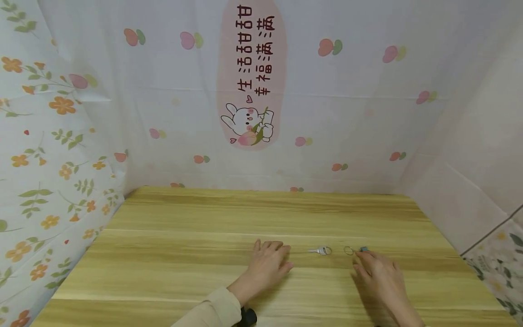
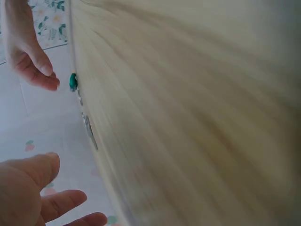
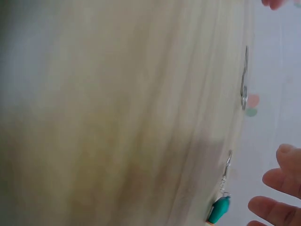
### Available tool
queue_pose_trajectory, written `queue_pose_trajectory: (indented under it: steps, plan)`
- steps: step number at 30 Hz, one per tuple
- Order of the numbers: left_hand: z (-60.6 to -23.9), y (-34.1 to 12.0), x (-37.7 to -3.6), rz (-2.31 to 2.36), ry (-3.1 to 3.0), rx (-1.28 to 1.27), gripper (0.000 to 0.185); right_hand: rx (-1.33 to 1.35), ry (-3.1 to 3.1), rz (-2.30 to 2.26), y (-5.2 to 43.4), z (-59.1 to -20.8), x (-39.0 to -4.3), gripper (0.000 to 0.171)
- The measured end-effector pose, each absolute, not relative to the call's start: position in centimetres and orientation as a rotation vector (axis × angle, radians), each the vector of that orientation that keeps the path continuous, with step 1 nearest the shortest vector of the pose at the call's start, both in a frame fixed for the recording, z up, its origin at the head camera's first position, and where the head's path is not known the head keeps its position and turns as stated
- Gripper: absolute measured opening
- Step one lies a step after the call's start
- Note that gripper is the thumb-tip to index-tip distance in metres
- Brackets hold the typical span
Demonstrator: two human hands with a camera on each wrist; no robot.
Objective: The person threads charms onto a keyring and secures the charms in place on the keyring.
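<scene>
Right now my left hand (image 1: 267,263) lies palm down on the wooden table (image 1: 184,254), its fingers straight and loosely spread, holding nothing. Just beside its fingertips, to the right, lies a small silver key (image 1: 321,250), flat on the wood and apart from my skin. In the left wrist view the same hand (image 2: 35,195) shows open, with the thumb and two fingers relaxed, and the key (image 2: 89,133) appears as a thin metal strip on the table edge beyond them.

My right hand (image 1: 377,272) rests further right on the table, fingers gently extended and slightly apart, gripping nothing. Its fingertips lie just beside a thin key ring (image 1: 348,250) and a small teal tag (image 1: 363,249), near enough that I cannot tell whether they touch. From the right wrist view my fingers (image 3: 280,181) hang relaxed beside the teal tag (image 3: 218,210), which joins the ring (image 3: 227,167) by a short link, and the key (image 3: 244,80) lies well apart from them.

Behind the table hangs a white cloth with a rabbit picture (image 1: 247,122).
</scene>
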State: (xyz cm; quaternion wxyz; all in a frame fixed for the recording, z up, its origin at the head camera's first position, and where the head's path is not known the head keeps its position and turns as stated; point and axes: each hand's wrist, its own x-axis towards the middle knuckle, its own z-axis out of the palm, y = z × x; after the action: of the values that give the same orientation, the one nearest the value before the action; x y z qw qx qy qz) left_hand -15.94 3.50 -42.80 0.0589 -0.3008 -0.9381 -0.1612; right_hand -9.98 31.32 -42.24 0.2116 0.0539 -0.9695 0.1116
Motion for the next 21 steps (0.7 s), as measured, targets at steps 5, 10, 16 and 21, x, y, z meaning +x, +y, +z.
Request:
queue_pose_trajectory:
  steps: [5,10,16,21]
  plan:
    - [-43.1,5.1,-16.5,-0.485,-2.801,-0.941,0.036,0.101,-2.765,0.339,32.0,-42.2,-11.0,0.03]
    - [-43.2,6.8,-17.4,-0.491,-2.75,-0.969,0.032,0.076,-2.816,0.338,32.3,-42.1,-12.2,0.03]
    - [-43.2,9.0,-18.3,-0.562,-2.736,-0.962,0.026,0.133,-2.827,0.322,32.8,-42.3,-13.7,0.026]
    - [-43.3,10.7,-18.9,-0.63,-2.765,-0.932,0.023,0.156,-2.866,0.36,33.2,-42.6,-14.6,0.023]
